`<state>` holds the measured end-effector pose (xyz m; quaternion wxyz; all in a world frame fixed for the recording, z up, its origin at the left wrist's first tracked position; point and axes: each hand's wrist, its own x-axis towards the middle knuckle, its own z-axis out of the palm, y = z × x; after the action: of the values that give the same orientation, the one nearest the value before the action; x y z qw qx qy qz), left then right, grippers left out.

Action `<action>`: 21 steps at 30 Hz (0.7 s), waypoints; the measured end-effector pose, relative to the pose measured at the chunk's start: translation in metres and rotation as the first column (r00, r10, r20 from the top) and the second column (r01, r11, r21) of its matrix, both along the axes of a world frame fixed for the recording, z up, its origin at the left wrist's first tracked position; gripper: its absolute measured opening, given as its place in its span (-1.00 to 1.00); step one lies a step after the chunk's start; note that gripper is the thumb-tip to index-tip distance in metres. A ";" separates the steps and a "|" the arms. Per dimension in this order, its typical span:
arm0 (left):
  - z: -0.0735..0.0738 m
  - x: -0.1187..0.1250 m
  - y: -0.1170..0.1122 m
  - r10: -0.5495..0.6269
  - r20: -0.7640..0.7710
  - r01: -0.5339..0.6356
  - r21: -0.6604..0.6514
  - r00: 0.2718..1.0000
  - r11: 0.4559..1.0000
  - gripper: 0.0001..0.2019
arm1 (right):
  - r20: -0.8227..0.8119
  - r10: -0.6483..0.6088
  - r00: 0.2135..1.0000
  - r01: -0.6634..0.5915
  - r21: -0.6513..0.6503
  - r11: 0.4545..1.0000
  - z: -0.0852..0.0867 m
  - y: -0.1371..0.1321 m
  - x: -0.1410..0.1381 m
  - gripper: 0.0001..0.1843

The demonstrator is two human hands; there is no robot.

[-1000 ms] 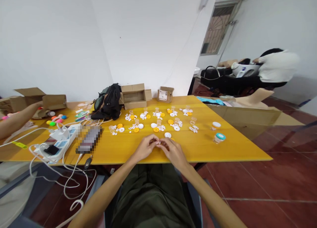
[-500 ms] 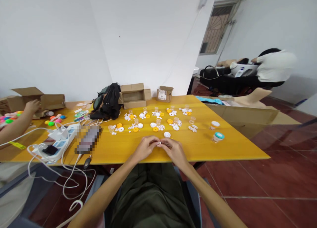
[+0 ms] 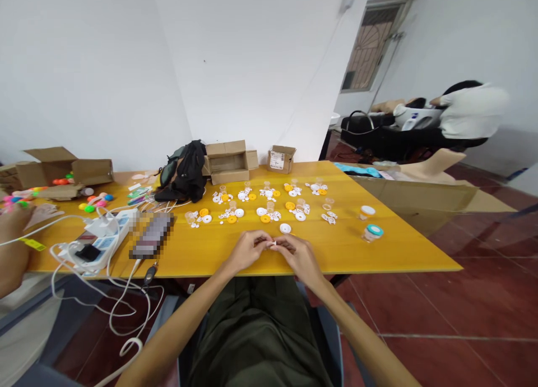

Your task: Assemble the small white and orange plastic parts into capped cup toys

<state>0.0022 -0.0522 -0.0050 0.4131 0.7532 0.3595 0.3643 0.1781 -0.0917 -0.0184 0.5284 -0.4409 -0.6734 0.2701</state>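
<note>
My left hand (image 3: 251, 249) and my right hand (image 3: 298, 253) meet above the front of the yellow table (image 3: 210, 258). Their fingertips pinch a small white piece (image 3: 273, 243) between them; it is too small and too covered to name. Just beyond the fingers lies a round white disc (image 3: 285, 228), perhaps a lid. Farther back are several small groups of parts: orange discs (image 3: 265, 219), white discs (image 3: 300, 216), little white pieces (image 3: 329, 217) and clear cups (image 3: 269, 206). To the right stand a jar with a teal lid (image 3: 373, 231) and one with a white lid (image 3: 367, 211).
On the left are a power strip (image 3: 105, 242) with tangled white cables, a phone (image 3: 152, 235) and a co-worker's arm (image 3: 12, 249). A black bag (image 3: 185, 174) and cardboard boxes (image 3: 227, 160) line the back. A large carton (image 3: 403, 196) stands right of the table.
The co-worker's arm has drawn back from the box at the left, toward the near side. My hands stay together, with the white piece turned slightly between the fingertips.
</note>
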 end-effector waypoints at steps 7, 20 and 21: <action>0.004 -0.001 0.001 0.059 -0.065 -0.054 0.072 0.996 0.996 -0.88 | 0.075 -0.114 0.991 0.112 0.032 0.993 -0.003 -0.004 0.019 -0.80; 0.001 0.019 0.012 0.054 -0.309 0.033 0.269 0.950 0.963 -0.86 | 0.430 -0.353 0.831 0.230 0.311 0.922 -0.016 -0.006 0.032 -0.81; 0.000 0.020 0.012 0.054 -0.313 0.035 0.271 0.948 0.962 -0.86 | 0.430 -0.358 0.829 0.235 0.312 0.920 -0.017 -0.006 0.032 -0.80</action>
<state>0.0219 -0.0397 -0.0046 0.2400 0.8500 0.3714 0.2864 0.2106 -0.0979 -0.0356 0.4314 -0.5247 -0.7337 -0.0190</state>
